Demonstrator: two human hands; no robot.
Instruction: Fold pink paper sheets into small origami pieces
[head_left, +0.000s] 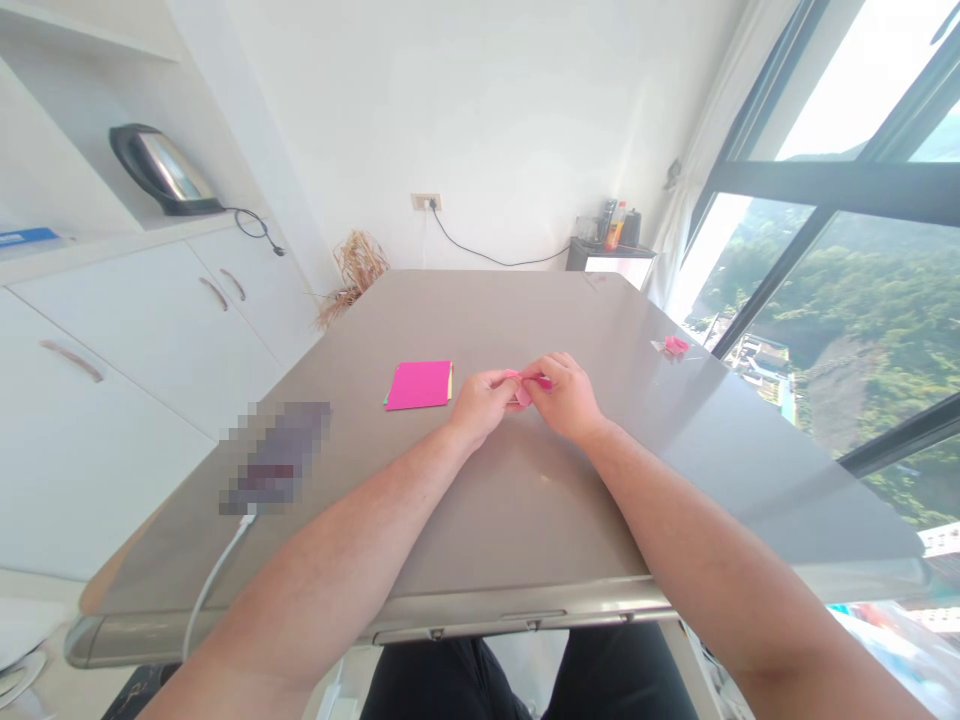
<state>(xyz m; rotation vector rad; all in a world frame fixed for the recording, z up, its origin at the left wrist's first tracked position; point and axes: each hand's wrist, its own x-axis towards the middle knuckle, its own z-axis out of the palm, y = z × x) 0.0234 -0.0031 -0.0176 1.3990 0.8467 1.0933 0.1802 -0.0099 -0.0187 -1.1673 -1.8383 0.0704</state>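
Note:
Near the middle of the table, my left hand [480, 405] and my right hand [564, 395] meet around a small piece of folded pink paper [523, 394]. Both hands pinch it between thumb and fingers, and part of it is hidden behind them. Just left of my left hand lies a stack of square coloured paper [418, 386], bright pink on top with yellow and green edges peeking out. Farther right on the table sits a small crumpled or folded pink paper piece [676, 346].
A blurred-out device [277, 460] with a white cable [214, 575] lies at the left of the grey table [510, 310]. Behind the table's right corner, bottles [616, 225] stand on a small cabinet. An electric kettle [169, 170] is on the left shelf. Windows line the right side.

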